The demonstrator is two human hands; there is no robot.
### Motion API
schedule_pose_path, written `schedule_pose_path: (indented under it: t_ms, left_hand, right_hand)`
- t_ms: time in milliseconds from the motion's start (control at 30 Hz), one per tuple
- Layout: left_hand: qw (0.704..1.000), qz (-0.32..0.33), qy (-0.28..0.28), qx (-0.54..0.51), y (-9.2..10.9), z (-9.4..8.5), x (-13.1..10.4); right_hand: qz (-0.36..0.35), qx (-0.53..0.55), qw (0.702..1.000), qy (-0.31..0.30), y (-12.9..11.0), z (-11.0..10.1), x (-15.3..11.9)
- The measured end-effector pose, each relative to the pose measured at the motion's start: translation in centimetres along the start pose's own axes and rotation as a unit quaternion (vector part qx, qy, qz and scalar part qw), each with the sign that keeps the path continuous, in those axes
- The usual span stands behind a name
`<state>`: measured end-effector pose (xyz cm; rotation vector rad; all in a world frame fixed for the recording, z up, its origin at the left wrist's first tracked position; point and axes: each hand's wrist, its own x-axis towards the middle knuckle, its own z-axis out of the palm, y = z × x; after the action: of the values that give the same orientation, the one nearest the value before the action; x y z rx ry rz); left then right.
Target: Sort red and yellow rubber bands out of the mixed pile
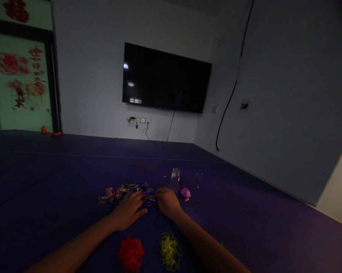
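A spread pile of mixed-colour bands [111, 195] lies on the purple surface. My left hand [129, 211] rests on the near side of this pile, palm down with its fingers spread. At the pile's right edge is my right hand [167, 201], its fingers curled down; whatever they hold, if anything, is hidden. Nearer to me, between my forearms, sit a heap of red bands [130, 254] and a heap of yellow-green bands [170, 251]. Just beyond my right hand a clear bottle [174, 179] is visible, with a pink cap-like piece [185, 193] to its right.
The purple surface [60, 170] reaches back to the walls. A black television [165, 77] hangs above sockets and cables. A black cable [230, 96] hangs down the right wall. Small orange objects [56, 134] lie by the door frame at far left.
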<state>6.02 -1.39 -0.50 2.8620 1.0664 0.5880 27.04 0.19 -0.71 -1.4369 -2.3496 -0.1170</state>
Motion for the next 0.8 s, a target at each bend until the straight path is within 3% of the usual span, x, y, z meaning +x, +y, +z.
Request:
schedule_pose_path:
  t_ms: [267, 667, 800]
  left_hand:
    - [0.999, -0.002, 0.037, 0.008, 0.09, 0.13, -0.03]
    - [1.000, -0.019, 0.004, 0.002, -0.48, 0.49, 0.08]
    - [1.000, -0.012, 0.023, 0.009, -0.41, 0.49, 0.07]
  right_hand:
    - [-0.032, 0.011, 0.999, 0.033, -0.49, -0.60, -0.29]
    - [-0.080, 0.052, 0.995, 0.010, -0.25, 0.07, -0.11]
    - [-0.092, 0.050, 0.994, 0.012, -0.21, 0.07, -0.12]
